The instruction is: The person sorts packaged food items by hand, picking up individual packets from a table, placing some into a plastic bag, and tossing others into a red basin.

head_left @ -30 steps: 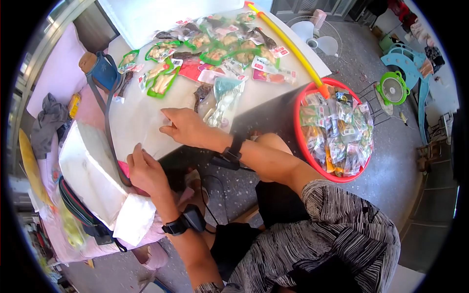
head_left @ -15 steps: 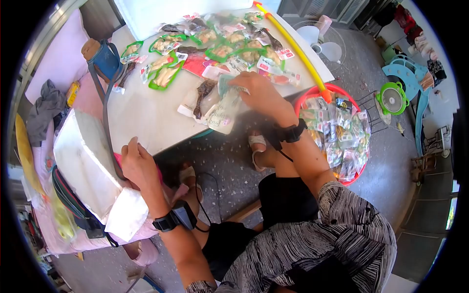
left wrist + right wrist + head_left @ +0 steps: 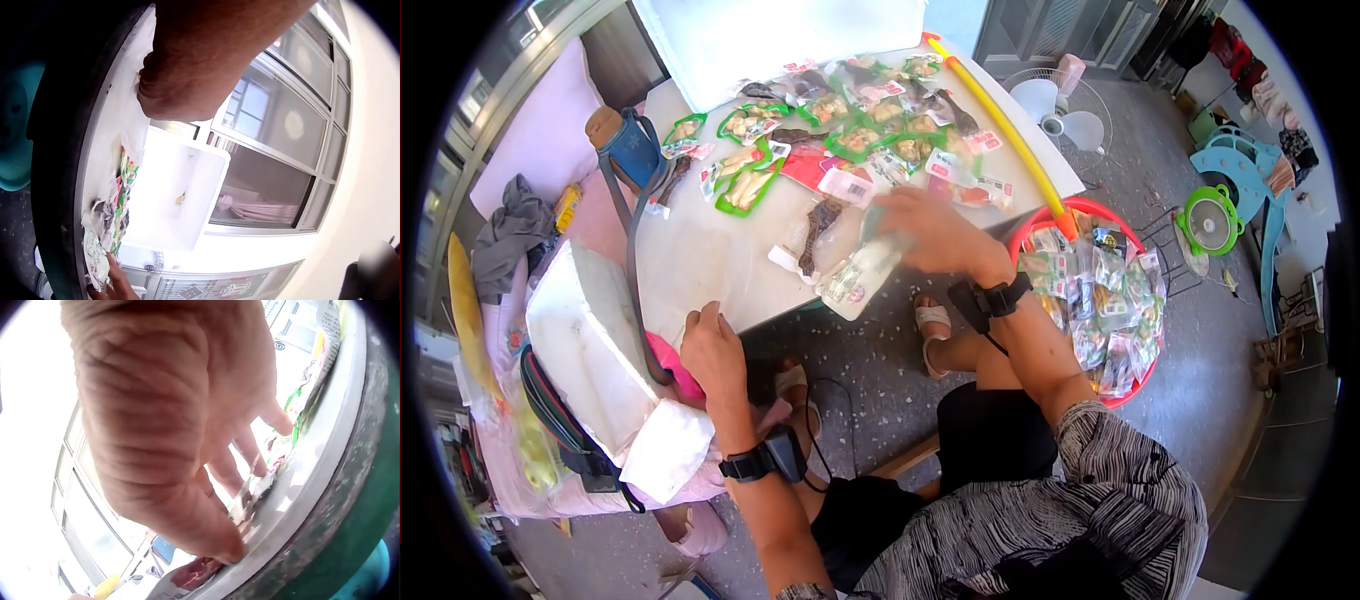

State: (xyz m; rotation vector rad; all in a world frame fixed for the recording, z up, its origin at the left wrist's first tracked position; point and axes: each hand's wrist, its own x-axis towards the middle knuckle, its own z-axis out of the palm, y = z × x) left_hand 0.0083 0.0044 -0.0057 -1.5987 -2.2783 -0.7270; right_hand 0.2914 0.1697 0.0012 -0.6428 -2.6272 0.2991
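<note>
At the table's front edge, my right hand (image 3: 935,232) reaches over the end of a clear and pale-green plastic packet (image 3: 860,283), covering part of it. In the right wrist view its fingers are spread and fairly straight, the thumb low over the table beside a packet of dark reddish meat (image 3: 195,574). A clear packet with a dark, long piece of meat (image 3: 818,225) lies just left of the pale-green packet. Idle at the left front edge of the table, my left hand (image 3: 713,362) has loosely bent fingers and holds nothing.
Many sealed food packets (image 3: 855,140) cover the table's (image 3: 700,265) back half, before a white foam box (image 3: 770,50). A yellow tube (image 3: 1005,130) lies along the right edge. A red tub (image 3: 1152,375) full of packets stands right; a white foam piece (image 3: 590,340) lies left.
My right hand has moved from the table's left part rightward to the pale-green packet, which has turned and now juts over the front edge. My left hand has stayed near the left edge.
</note>
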